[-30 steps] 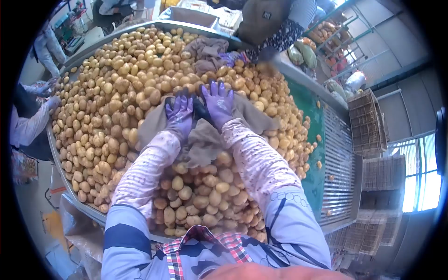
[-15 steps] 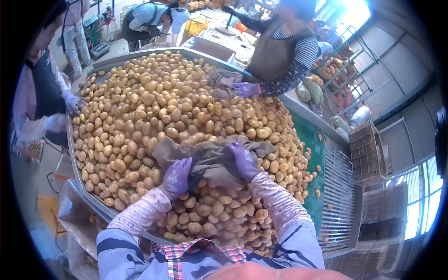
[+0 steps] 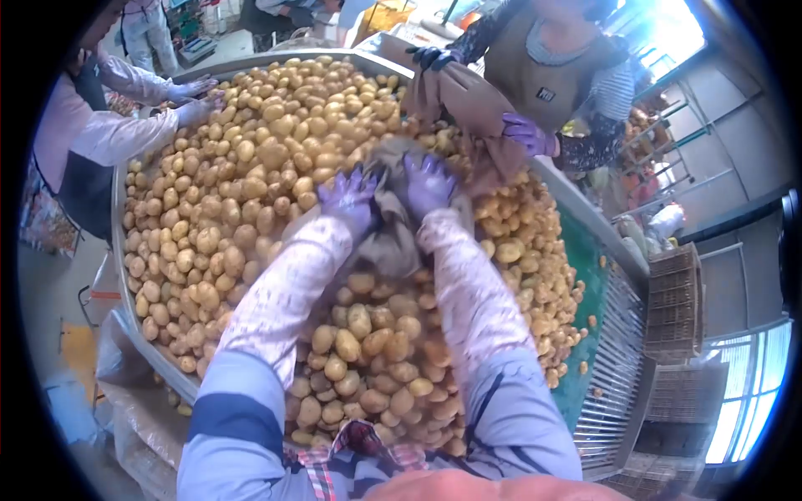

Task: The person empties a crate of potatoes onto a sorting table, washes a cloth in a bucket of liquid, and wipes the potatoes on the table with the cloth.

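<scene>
My left hand [image 3: 349,199], in a purple glove, is stretched forward with its fingers spread at the left edge of a grey-brown cloth [image 3: 393,238]. The other purple glove is on my right hand [image 3: 428,182], which lies with fingers apart on the right part of that cloth. Crumpled, the cloth rests on a big heap of potatoes [image 3: 251,167]. Beneath my forearms, more potatoes [image 3: 359,359] fill the near part of the metal-rimmed table [image 3: 125,275].
Across the heap, a co-worker [image 3: 551,75] lifts another brown cloth [image 3: 476,108] with both gloved hands. At left, a second person [image 3: 100,142] reaches into the potatoes. A green surface [image 3: 585,334], a slatted grate [image 3: 614,367] and a wicker crate [image 3: 672,301] are on the right.
Both my hands have moved forward with the cloth and their fingers have spread. The co-worker's cloth has come up off the potatoes. The person at left reaches further in.
</scene>
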`<move>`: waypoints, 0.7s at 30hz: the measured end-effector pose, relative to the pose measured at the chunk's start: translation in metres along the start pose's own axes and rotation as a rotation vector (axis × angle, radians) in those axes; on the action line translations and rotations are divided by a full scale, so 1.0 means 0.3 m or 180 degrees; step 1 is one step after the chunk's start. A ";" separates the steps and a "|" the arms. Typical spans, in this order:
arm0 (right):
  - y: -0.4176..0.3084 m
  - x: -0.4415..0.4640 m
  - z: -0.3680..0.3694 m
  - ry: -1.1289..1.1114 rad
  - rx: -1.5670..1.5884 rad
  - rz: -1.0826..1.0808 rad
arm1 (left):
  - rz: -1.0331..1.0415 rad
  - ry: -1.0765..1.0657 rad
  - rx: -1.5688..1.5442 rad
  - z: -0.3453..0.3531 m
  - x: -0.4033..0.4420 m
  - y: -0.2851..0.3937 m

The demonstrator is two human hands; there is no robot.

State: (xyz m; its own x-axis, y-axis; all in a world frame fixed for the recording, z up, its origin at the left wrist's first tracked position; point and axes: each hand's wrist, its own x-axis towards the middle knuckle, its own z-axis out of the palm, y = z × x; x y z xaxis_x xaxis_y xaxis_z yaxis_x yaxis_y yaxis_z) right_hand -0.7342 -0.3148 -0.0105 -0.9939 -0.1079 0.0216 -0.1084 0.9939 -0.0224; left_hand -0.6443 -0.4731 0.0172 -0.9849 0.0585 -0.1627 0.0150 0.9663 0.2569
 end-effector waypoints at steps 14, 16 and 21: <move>0.128 -0.514 -0.157 0.0058 0.1372 -0.0490 | 0.1494 0.1536 -0.0390 0.044 -0.408 -0.059; 0.220 -0.566 -0.126 0.0407 0.1671 -0.0932 | 0.1560 0.1735 -0.0561 0.001 -0.529 -0.057; 0.185 -0.855 -0.583 0.1506 0.3010 -0.0921 | 0.1895 0.2080 -0.1539 -0.106 -0.692 0.033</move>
State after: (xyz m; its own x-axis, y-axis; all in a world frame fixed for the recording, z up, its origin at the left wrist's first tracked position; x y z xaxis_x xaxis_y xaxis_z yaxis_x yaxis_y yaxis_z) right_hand -0.4818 -0.2277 0.1575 -0.8427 -0.1128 0.5264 -0.5080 0.4902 -0.7082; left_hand -0.4450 -0.4838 0.0839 -0.7435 0.2096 0.6351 0.6067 0.6108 0.5087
